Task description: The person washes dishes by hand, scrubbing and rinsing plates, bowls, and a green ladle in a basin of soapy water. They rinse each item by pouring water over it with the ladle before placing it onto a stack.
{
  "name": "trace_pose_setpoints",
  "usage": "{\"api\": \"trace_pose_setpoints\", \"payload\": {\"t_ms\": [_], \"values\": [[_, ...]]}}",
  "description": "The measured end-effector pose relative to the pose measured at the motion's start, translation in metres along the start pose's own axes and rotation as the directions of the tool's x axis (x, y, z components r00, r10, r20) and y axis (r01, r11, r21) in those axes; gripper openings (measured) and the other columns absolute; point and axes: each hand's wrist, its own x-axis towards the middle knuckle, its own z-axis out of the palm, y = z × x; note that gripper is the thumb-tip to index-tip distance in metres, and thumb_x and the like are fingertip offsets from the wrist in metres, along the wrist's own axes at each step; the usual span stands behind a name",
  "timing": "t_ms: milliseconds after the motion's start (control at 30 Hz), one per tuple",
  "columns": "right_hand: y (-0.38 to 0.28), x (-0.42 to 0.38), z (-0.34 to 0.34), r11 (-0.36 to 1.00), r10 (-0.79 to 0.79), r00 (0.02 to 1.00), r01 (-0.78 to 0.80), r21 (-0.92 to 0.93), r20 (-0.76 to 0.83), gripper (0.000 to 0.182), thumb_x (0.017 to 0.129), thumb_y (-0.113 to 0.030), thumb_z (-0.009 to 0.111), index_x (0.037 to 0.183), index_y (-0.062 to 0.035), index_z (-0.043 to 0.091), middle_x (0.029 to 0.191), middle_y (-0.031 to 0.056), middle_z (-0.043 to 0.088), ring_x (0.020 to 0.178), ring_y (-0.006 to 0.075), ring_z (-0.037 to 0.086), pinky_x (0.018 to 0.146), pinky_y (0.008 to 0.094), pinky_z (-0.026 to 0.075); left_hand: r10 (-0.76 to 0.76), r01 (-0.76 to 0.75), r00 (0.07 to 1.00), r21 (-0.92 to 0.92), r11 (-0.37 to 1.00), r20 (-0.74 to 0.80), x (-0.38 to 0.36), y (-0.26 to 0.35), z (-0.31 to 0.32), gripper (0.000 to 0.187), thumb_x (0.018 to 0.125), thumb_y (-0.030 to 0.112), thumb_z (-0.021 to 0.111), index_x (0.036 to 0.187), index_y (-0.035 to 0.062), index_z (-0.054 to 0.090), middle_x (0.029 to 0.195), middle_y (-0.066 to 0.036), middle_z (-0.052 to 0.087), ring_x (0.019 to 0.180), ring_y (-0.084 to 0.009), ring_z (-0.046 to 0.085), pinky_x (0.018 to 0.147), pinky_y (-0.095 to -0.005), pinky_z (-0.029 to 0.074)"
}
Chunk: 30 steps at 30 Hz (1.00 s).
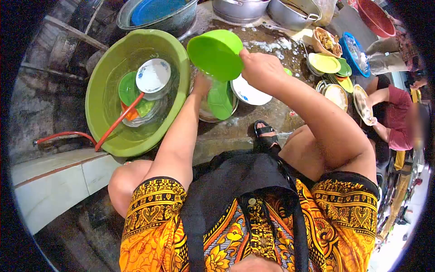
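Observation:
My right hand [264, 70] is closed on the edge of a bright green plastic bowl [215, 52], which is tilted above the wet floor. Just below it, my left hand [200, 85] reaches to a round vessel [210, 115] with a green dish [220, 102] in it; its fingers are blurred and partly hidden by the bowl. Beside this vessel lies a white plate [250, 93] with a blue pattern. To the left stands a large olive-green basin [181, 72] of water. Inside it are a white patterned dish [153, 76], green dishes [129, 88] and an orange piece [131, 113].
A red hose [118, 121] runs over the basin's rim. Metal pots [240, 11] and a grey tub [183, 18] stand at the back. Stacked plates [324, 63], a blue basin [355, 54] and a person in a maroon top [401, 118] holding a plate [362, 105] are on the right.

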Motion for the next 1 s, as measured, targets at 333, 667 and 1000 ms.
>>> {"api": "trace_pose_setpoints", "payload": {"t_ms": [333, 667, 1000], "values": [[-0.006, -0.016, -0.040, 0.975, -0.092, 0.917, 0.004, -0.221, -0.389, 0.014, 0.083, -0.009, 0.045, 0.096, -0.0041, 0.047, 0.086, 0.0175, 0.062, 0.079, 0.0323, 0.063, 0.065, 0.0427, 0.051, 0.002, -0.152, 0.949, -0.451, 0.880, -0.314, 0.021, 0.107, -0.145, 0.037, 0.074, 0.005, 0.046, 0.107, 0.0069, 0.062, 0.099, -0.022, 0.061, 0.093, -0.0372, 0.058, 0.079, -0.0433, 0.047], [0.004, -0.005, -0.045, 0.996, 0.083, 0.832, -0.047, 0.081, -0.549, 0.024, 0.081, -0.014, 0.049, 0.104, -0.0075, 0.041, 0.088, 0.0226, 0.059, 0.084, 0.0427, 0.057, 0.070, 0.0509, 0.044, -0.433, -0.165, 0.503, -0.575, 0.802, -0.748, 0.005, 0.054, -0.294, 0.034, 0.080, 0.008, 0.056, 0.113, 0.0010, 0.055, 0.102, -0.019, 0.062, 0.095, -0.0313, 0.059, 0.084, -0.0379, 0.044], [-0.084, 0.027, 0.029, 0.961, -0.203, 0.963, 0.230, 0.150, -0.179, 0.014, 0.084, -0.010, 0.042, 0.097, -0.0066, 0.046, 0.084, 0.0189, 0.061, 0.073, 0.0362, 0.062, 0.063, 0.0456, 0.048, -0.778, -0.017, 0.224, -0.800, 0.599, -0.587, -0.061, -0.088, -0.230, 0.040, 0.082, 0.009, 0.053, 0.121, -0.0005, 0.047, 0.118, -0.015, 0.055, 0.103, -0.0256, 0.055, 0.089, -0.0361, 0.043]]}}
